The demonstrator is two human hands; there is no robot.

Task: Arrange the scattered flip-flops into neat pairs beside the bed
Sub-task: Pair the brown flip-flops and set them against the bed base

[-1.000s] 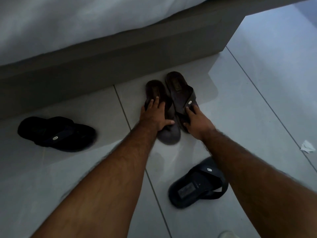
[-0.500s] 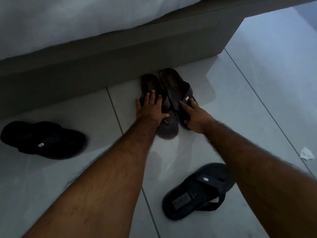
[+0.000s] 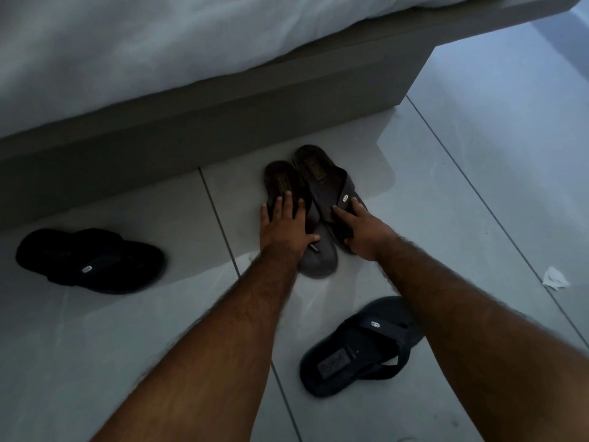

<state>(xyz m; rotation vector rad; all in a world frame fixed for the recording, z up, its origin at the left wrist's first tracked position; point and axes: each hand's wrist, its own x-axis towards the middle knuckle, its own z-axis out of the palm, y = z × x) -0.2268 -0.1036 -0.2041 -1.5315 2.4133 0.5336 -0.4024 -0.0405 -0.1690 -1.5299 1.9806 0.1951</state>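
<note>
Two brown flip-flops lie side by side on the tiled floor, heels toward the bed base [image 3: 223, 122]. My left hand [image 3: 283, 228] presses flat on the left brown flip-flop [image 3: 282, 181], thumb hooked around its inner edge. My right hand [image 3: 363, 231] grips the toe end of the right brown flip-flop [image 3: 322, 180], which slightly overlaps its mate. One black flip-flop [image 3: 92, 261] lies alone at the far left. Another black flip-flop [image 3: 360, 349] lies near my right forearm, angled and partly hidden by it.
White bedding [image 3: 159, 43] hangs over the bed base along the top. The bed corner ends at the upper right, with open glossy tiles beyond it. A small white paper scrap [image 3: 554, 278] lies on the floor at the right.
Both hands stay on the brown pair with only small shifts of the fingers. The head view has drifted a little. The two black flip-flops have not moved on the floor.
</note>
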